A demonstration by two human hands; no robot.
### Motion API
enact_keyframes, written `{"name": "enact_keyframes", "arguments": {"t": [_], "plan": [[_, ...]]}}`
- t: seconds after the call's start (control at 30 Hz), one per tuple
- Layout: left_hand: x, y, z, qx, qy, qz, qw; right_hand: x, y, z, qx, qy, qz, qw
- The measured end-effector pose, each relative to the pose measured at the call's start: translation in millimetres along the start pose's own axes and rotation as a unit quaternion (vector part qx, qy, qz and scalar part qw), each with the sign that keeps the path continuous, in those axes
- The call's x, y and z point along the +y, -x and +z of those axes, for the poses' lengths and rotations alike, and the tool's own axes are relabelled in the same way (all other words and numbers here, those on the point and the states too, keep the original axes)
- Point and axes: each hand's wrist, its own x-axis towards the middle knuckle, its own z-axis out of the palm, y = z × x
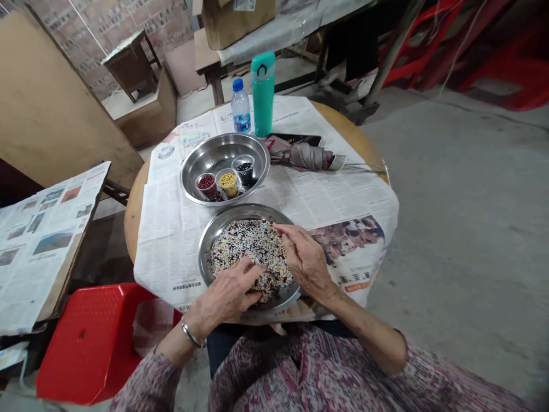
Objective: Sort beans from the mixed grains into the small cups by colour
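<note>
Mixed grains [253,257] fill 1 steel plate [206,257], right under both hands. Left hand [225,292]: fingers [244,269] curled down onto the grains, can't tell if pinching; 1 bangle [192,335] on wrist. Right hand [306,263]: fingers [285,230] loosely spread, tips on the grains. Past the hands: 1 steel bowl [225,146] holding 3 cups: red beans [207,186], yellow grain [227,184], black beans [245,170]. Further out: 1 water bottle [241,107], 1 green flask [263,94].

Grain plate [206,257] before bowl [223,150], on newspaper-covered table [351,129].
</note>
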Motion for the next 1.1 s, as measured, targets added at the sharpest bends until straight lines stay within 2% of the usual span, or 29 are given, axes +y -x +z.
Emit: {"name": "enact_keyframes", "arguments": {"t": [0.1,0.23,0.33,0.47,0.53,0.6,0.73,0.83,0.97,1.1], "plan": [[11,-21,4.8,-0.009,-0.041,0.044,0.998,1,1,1,0.003,0.003,-0.007,1.0],[1,-53,0.6,0.029,-0.095,0.048,0.994,2,2,2,0.007,0.007,-0.004,1.0],[-17,-61,-4.9,0.098,-0.095,-0.021,0.99,1,1,1,0.007,0.006,-0.005,1.0],[-30,-47,-5.5,0.184,-0.081,-0.132,0.971,0,1,0,-0.001,0.0,-0.002,1.0],[-27,-37,-2.4,0.192,-0.084,-0.18,0.961,0,1,0,-0.003,0.001,-0.002,1.0],[-19,-30,2.1,0.171,-0.07,-0.198,0.962,0,1,-1,-0.003,0.003,-0.006,1.0],[0,-33,13.3,0.112,0.039,-0.146,0.982,0,1,0,-0.003,0.007,-0.018,1.0],[15,-37,20.0,0.103,0.097,-0.095,0.985,1,2,1,0.002,0.01,-0.018,1.0],[33,-28,20.4,0.08,0.098,-0.035,0.991,1,2,1,0.001,0.011,-0.012,1.0],[38,-18,18.3,0.034,0.044,0.065,0.996,2,3,0,-0.003,0.013,-0.011,1.0]]}}
